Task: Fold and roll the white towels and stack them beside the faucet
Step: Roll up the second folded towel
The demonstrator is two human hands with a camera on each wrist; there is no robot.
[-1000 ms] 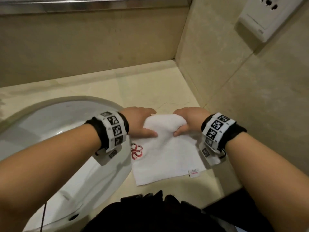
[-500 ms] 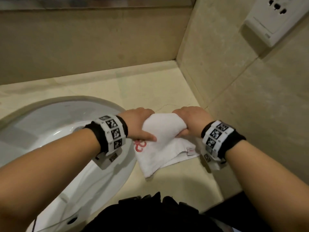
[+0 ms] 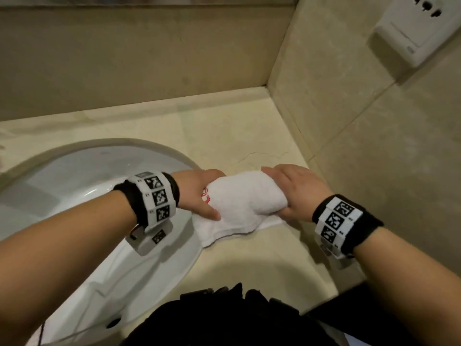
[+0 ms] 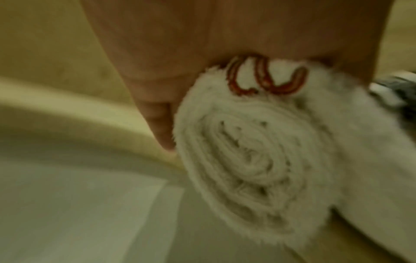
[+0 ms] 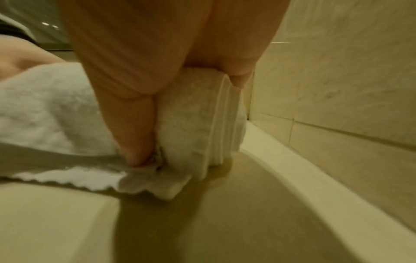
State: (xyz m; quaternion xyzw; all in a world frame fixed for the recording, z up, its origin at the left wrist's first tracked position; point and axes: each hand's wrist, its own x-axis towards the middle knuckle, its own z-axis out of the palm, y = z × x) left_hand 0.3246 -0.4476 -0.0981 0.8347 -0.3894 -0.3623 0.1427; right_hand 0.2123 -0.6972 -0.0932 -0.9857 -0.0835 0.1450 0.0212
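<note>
A white towel [image 3: 239, 203] with a red embroidered logo [image 3: 206, 195] lies rolled up on the beige counter [image 3: 224, 126], right of the sink. My left hand [image 3: 199, 193] grips the roll's left end, thumb lying on the near side. My right hand [image 3: 294, 193] grips its right end. A short flat tail of the towel still sticks out below the roll. In the left wrist view the towel roll [image 4: 254, 160] shows its spiral end. In the right wrist view the towel [image 5: 193, 121] is held under the thumb, its edge lying on the counter. No faucet is in view.
The white sink basin [image 3: 74, 211] sits at the left, its rim under the towel's left corner. Tiled walls meet at the back right corner; the right wall [image 3: 374, 146] stands close to my right hand and bears a white socket [image 3: 419, 28]. Dark clothing lies at the bottom edge.
Both hands have rolled the towel toward me. The flat part has shrunk from a wide sheet to a short tail, and the white label has gone under the roll.
</note>
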